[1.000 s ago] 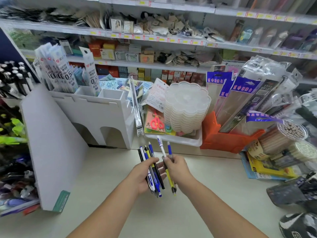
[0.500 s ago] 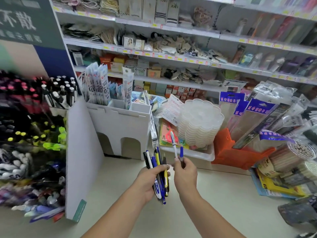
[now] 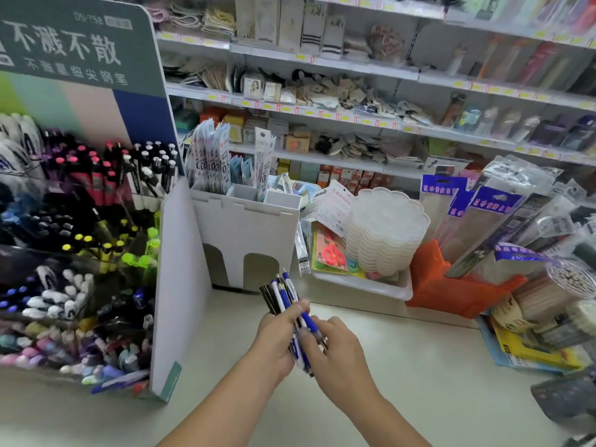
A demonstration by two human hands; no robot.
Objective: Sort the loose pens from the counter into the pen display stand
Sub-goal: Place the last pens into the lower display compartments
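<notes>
Clutching a bundle of blue, white and black plastic pens (image 3: pixel 285 303) in left hand (image 3: pixel 274 337), right hand (image 3: pixel 332 350) pinching one, none slotted into the tiered cardboard pen display stand (image 3: pixel 96 221) yet.

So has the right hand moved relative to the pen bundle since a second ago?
Yes. The right hand has dropped from the bundle's tips to the lower barrels of the pen bundle held by the left hand.

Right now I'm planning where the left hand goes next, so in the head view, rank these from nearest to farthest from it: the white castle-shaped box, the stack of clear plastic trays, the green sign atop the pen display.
1. White castle-shaped box, just behind the left hand.
2. Stack of clear plastic trays, back right.
3. Green sign, far upper left.
</notes>
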